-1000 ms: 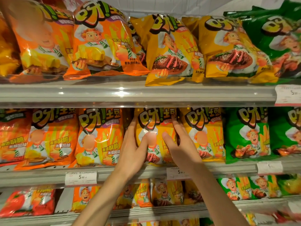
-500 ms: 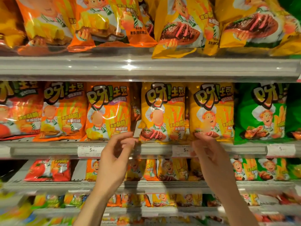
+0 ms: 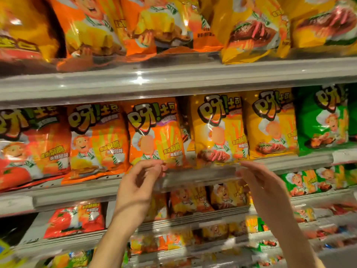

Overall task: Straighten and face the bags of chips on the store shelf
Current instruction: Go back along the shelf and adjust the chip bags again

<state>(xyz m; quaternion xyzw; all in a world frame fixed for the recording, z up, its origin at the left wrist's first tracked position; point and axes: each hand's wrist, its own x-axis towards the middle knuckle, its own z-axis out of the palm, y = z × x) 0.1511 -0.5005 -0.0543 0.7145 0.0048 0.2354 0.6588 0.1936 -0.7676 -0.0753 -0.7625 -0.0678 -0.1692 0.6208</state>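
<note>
Hands hovered at the middle shelf rail (image 3: pixel 202 176). The left hand (image 3: pixel 139 182), loosely curled and holding nothing, sat just below the orange bag (image 3: pixel 154 134); the right hand (image 3: pixel 264 188), relaxed and holding nothing, sat below the yellow bag (image 3: pixel 218 130). Judged risk: tugging 1 bottom seam could tip that bag over the rail, or skew its neighbours.

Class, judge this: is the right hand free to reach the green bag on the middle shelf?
Probably yes. The right hand holds nothing and hangs below the shelf edge; the green bag faces outward, uncovered.
</note>
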